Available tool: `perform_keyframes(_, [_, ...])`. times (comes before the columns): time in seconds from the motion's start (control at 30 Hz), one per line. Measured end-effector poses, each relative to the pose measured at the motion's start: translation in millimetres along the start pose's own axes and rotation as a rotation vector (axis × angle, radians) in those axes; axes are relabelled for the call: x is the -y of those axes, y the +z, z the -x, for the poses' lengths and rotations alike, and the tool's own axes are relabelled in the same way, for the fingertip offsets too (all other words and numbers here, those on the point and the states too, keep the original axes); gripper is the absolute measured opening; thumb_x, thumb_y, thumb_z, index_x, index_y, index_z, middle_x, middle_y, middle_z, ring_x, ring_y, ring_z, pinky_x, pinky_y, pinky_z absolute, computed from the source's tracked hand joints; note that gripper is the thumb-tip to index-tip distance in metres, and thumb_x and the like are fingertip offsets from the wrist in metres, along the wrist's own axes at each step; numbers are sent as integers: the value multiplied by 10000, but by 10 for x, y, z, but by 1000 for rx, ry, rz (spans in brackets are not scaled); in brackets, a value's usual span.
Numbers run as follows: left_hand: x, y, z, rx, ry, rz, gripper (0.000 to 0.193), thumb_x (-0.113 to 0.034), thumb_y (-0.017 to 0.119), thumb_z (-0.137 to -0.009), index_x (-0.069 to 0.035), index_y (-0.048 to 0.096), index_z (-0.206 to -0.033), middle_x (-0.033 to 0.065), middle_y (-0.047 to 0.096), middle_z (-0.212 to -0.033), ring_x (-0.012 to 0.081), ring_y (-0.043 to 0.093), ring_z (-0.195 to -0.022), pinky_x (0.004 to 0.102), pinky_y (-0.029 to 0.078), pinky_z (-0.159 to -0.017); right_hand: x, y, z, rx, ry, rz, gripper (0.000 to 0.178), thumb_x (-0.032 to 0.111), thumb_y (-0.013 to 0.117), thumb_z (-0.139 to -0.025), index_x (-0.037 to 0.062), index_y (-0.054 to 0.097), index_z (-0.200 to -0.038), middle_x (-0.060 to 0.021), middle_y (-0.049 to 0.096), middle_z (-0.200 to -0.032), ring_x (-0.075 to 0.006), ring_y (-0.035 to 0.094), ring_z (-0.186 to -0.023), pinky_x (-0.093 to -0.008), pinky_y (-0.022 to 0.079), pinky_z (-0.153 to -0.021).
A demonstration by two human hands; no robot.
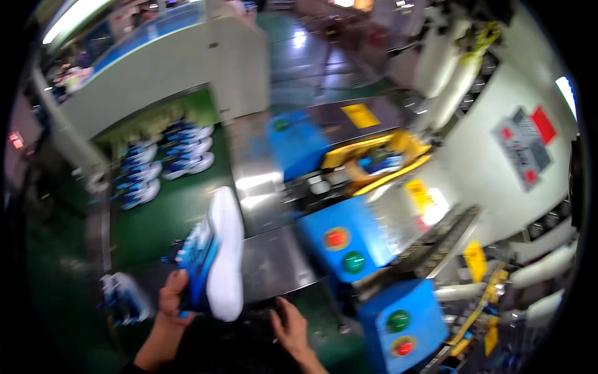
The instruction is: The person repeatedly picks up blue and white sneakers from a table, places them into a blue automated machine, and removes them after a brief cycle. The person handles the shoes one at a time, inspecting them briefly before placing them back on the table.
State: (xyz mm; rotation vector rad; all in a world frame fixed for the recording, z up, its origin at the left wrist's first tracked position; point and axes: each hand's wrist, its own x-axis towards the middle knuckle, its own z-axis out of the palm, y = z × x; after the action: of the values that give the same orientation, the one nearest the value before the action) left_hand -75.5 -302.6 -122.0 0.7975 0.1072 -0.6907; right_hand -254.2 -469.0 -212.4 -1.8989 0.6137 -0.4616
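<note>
A blue sneaker with a thick white sole stands tilted on its heel end, toe up, in front of me. My left hand grips it near the heel and collar, and the sole faces right. To the right of the shoe is my right hand, its thumb and fingers apart. Beside that hand is a dark shape too blurred to name. I see no object held in the right hand.
More blue and white sneakers stand in rows on a green conveyor belt at the left. Other shoes sit lower left. On the right are blue control boxes with red and green buttons, and a yellow-edged machine bay holding a shoe.
</note>
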Motion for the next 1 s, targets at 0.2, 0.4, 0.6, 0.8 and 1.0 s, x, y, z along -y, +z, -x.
perform_keyframes(0.2, [-382,-1122,524,-389,211,-434,475,-144,694,-875,-41,482,-1287,66,607,-1109,181,618,-998,351,527,-886,483,101,142,202,-61,-48,280,118,693,-836,19,657,-1096,-179,684,-1061,-289,672,-1014,-354,515,-897])
perform_keyframes(0.4, [86,-3043,16,-547,223,-1243,759,-199,782,-775,1,369,-1379,154,581,-1206,260,563,-1112,348,427,-975,-131,928,-119,215,481,-329,807,206,722,-852,-16,263,-1478,-207,351,-1499,-328,303,-1418,-484,286,-1119])
perform_keyframes(0.6, [53,-3005,-267,-265,175,-1261,907,-140,782,-769,-39,233,-1485,195,418,-1424,289,447,-1292,365,351,-1074,-538,2690,-387,24,327,87,916,164,775,-735,-34,239,-1452,-313,446,-1366,-402,497,-1235,-421,402,-1023])
perform_keyframes(0.8, [-655,-3408,-593,-236,-189,-914,507,-159,774,-802,-68,539,-1241,26,619,-1077,135,599,-935,306,491,-839,109,2595,-594,45,772,-567,711,173,785,-739,-9,431,-1327,-107,601,-1108,-179,589,-947,-351,509,-841])
perform_keyframes(1.0, [-1405,-2475,-950,330,-318,-878,683,-134,729,-801,18,417,-1389,138,559,-1275,264,578,-1121,401,447,-997,997,1890,616,-289,357,-752,731,144,777,-800,-8,379,-1395,-79,522,-1255,-170,476,-1156,-337,373,-1037])
